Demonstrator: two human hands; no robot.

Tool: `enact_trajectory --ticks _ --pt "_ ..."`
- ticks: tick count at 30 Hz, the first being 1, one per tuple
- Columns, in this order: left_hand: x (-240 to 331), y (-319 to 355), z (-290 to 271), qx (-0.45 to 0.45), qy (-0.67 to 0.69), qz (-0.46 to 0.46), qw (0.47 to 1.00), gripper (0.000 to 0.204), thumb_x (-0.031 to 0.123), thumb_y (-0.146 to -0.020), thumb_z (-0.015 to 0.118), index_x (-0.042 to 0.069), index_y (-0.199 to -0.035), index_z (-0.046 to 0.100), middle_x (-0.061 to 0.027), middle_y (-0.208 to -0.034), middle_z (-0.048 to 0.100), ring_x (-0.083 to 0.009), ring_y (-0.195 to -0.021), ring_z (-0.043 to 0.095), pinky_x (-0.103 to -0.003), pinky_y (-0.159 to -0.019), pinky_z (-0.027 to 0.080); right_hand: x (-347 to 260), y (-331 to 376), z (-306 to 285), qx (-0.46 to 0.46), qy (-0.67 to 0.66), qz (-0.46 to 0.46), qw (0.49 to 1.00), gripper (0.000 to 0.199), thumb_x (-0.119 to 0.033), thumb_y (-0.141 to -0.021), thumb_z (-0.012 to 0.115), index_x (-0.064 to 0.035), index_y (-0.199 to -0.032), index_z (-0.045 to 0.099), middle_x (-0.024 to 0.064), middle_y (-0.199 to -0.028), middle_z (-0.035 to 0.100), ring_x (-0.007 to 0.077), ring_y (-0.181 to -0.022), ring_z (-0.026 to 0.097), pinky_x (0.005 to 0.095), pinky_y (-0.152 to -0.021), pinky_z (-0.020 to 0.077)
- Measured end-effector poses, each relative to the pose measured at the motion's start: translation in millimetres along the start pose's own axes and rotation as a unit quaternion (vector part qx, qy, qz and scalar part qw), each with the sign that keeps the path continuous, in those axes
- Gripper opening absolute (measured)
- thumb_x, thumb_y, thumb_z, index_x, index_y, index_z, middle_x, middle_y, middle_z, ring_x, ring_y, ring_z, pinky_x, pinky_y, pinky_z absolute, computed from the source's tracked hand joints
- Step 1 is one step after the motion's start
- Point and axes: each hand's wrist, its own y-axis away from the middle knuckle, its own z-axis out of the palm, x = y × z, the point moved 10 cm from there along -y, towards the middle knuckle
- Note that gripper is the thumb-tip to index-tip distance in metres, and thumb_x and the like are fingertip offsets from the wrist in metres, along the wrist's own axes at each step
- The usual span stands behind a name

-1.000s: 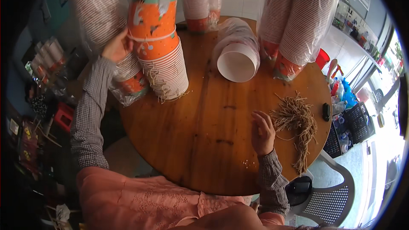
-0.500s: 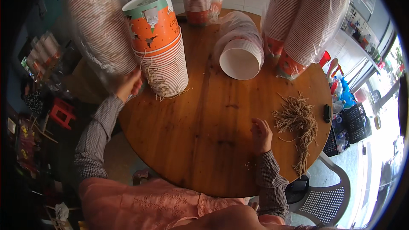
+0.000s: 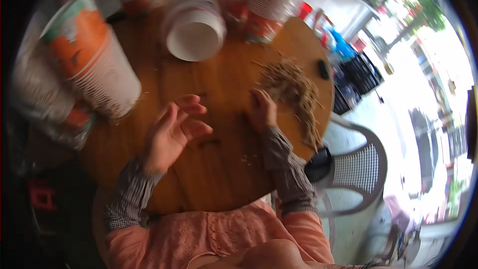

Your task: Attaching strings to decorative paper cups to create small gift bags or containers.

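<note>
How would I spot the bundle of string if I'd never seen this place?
Find the round wooden table. Near its right edge, just right of the person's right hand, lies the bundle of string. It is a shaggy tan tangle of loose strands, unlike the small black object near it.

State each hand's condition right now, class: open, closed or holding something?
Left hand: open, nothing in it.
Right hand: fingers curled beside the tan strings; cannot tell whether it holds any.

Wooden table [image 3: 224,174] with stacked paper cups [image 3: 102,65], tan strands [image 3: 297,88], small black object [image 3: 323,69].
</note>
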Motion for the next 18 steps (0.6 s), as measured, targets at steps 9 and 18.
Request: enact_trajectory --ticks 9,18 --pt "14.8 45.5 197.8 -0.278 0.161 -0.164 0.933 0.099 0.076 -0.086 0.018 0.004 -0.149 -0.004 -0.0206 -0.156 -0.004 -0.0523 -0.129 0.034 -0.066 -0.105 0.028 -7.3 -3.2 -7.6 -0.001 -0.005 -0.025 1.000 0.016 -0.004 -0.084 0.059 -0.0033 -0.099 0.063 0.0156 -0.093 0.063 0.0360 -0.085 0.063 0.0400 -0.072 0.0515" --pt "17.7 59.4 199.9 -0.317 0.270 -0.147 0.897 0.085 0.070 -0.091 0.020 0.017 -0.150 -0.011 -0.0234 -0.154 -0.005 -0.0480 -0.134 0.029 -0.063 -0.104 0.033 -44.3 28.5 17.2 -0.095 -0.039 -0.084 0.991 0.035 -0.007 -0.076 0.059 -0.0067 -0.111 0.057 0.0133 -0.097 0.057 0.0350 -0.079 0.062 0.0426 -0.062 0.0527"
